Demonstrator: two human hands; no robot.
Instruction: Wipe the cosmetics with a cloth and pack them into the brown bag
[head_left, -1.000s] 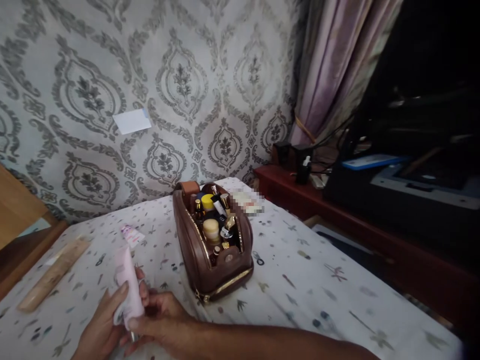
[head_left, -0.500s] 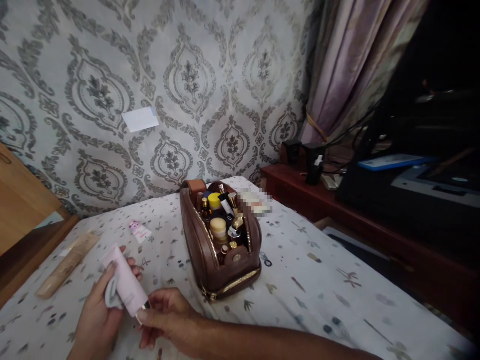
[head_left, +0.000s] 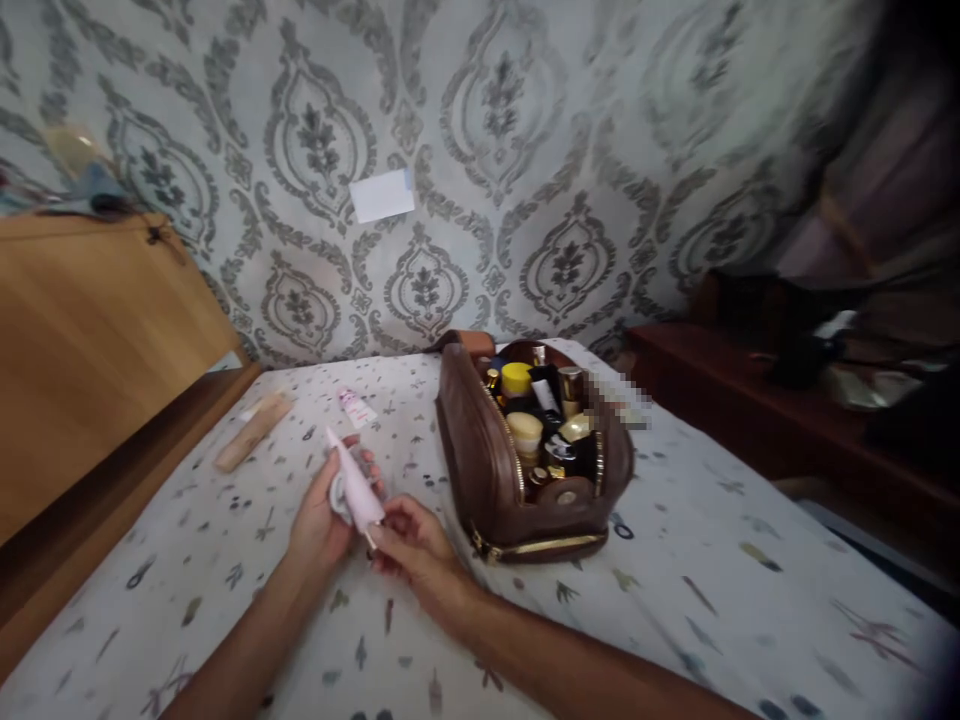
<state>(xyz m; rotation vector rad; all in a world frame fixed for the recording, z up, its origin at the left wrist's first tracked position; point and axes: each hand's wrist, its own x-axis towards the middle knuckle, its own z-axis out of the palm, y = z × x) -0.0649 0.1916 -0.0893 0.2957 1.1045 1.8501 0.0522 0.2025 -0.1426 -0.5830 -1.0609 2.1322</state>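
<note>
A pale pink tube is held between my two hands, its cap end toward the right. My left hand wraps round the tube and a greyish-white cloth. The fingers of my right hand pinch the tube's cap end. Just to the right stands an unzipped brown leather bag, full of jars and small bottles, among them a yellow-lidded jar and a cream-lidded jar.
On the patterned white sheet lie a small pink-and-white tube and a long beige tube. A wooden panel rises at the left. Dark red furniture borders the right side.
The view has swung left, so the bag, sheet and hands appear further right. Both hands keep hold of the tube, which now points more steeply and shows more from its side.
</note>
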